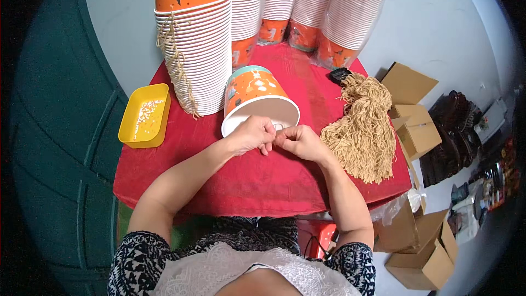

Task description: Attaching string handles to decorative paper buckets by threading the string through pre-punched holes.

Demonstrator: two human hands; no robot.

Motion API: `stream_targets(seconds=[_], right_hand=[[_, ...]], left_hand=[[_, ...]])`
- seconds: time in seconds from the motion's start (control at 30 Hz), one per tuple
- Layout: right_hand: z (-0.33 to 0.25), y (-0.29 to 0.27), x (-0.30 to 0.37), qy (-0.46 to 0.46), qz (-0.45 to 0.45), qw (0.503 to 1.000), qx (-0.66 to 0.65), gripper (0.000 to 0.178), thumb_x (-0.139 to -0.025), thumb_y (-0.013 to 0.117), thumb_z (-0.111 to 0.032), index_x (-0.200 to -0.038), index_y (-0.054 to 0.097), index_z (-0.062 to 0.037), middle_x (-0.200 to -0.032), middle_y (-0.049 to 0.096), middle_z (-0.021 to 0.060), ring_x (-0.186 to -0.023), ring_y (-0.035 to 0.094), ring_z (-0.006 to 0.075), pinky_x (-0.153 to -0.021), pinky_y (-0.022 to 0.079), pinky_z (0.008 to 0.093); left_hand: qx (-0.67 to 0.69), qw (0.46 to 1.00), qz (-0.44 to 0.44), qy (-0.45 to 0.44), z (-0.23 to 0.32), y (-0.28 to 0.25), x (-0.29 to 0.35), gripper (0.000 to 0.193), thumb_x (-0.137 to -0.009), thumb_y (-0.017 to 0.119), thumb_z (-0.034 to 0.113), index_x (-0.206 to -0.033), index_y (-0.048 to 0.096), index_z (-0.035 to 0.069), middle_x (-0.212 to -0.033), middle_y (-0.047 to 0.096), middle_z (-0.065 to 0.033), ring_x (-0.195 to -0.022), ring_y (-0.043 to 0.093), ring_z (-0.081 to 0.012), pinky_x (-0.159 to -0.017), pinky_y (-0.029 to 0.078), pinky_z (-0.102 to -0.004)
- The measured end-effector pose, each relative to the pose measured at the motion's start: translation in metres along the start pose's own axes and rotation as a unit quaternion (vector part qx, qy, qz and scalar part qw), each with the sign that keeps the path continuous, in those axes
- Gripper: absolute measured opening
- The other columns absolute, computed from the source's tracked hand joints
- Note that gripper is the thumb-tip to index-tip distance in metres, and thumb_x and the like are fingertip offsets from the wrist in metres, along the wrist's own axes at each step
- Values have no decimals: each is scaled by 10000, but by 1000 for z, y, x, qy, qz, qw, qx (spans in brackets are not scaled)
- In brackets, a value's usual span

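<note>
An orange paper bucket point(256, 89) with printed figures lies on its side in the middle of the red-covered table, its white open mouth turned toward me. My left hand point(253, 135) is pinched closed at the lower rim of that mouth. Close beside it, my right hand point(300, 142) also has thumb and fingers pressed together. A small loop of thin cord point(279, 126) shows between the fingertips of both hands, against the bucket's inside. My fingers hide the rest of the cord.
A tall stack of nested buckets point(204, 60) with cords hanging off it stands behind left; bagged stacks point(350, 16) stand at the back. A yellow tray point(131, 131) holds small white bits. A bundle of tan cords point(364, 137) lies right. Cardboard boxes point(424, 257) sit beyond the table.
</note>
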State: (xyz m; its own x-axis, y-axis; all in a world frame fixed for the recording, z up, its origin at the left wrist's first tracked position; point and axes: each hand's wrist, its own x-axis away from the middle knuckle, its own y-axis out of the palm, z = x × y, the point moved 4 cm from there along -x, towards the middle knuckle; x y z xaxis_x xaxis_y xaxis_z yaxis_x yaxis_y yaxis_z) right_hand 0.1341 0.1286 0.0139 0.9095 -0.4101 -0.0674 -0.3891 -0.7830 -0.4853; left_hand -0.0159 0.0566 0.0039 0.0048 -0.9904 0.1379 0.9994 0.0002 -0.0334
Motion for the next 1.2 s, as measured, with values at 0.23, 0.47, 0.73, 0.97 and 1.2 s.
stream_targets(seconds=[0.23,0.47,0.73,0.97,1.2], right_hand=[[-45,-4,26,40,-112,984,-130,220,-933,645,-173,-994,742,15,-848,728,67,-697,622,97,-630,505,260],[-77,-21,42,-213,-62,975,10,298,-867,647,-234,-779,696,46,-830,733,175,-776,733,274,-700,569,343],[-81,-13,48,-188,-192,952,-149,407,-916,643,-284,-698,654,58,-881,732,218,-777,729,302,-698,578,373],[-83,-12,40,-203,96,926,303,279,-834,650,-204,-627,606,-22,-608,582,170,-531,597,331,-500,464,414],[-28,-15,12,-77,173,958,217,134,-852,642,-161,-918,684,-52,-742,669,203,-685,682,369,-627,543,461]], left_hand=[[7,1000,-6,14,-8,-3,0,42,-856,601,-60,-876,569,-39,-739,608,-105,-588,628,-162,-487,546,-287],[-23,1000,-1,19,-5,0,-1,68,-831,601,-78,-882,567,-47,-730,610,-112,-594,622,-165,-487,540,-304],[-54,998,2,17,-7,0,-2,81,-838,600,-77,-903,561,-48,-748,609,-107,-591,620,-160,-488,535,-293],[-18,999,-2,28,-6,3,1,94,-830,580,-85,-901,550,-31,-709,594,-88,-564,604,-152,-473,515,-280],[9,1000,-5,28,-4,8,1,102,-837,543,-90,-889,538,-2,-688,571,-66,-541,564,-127,-444,469,-263]])
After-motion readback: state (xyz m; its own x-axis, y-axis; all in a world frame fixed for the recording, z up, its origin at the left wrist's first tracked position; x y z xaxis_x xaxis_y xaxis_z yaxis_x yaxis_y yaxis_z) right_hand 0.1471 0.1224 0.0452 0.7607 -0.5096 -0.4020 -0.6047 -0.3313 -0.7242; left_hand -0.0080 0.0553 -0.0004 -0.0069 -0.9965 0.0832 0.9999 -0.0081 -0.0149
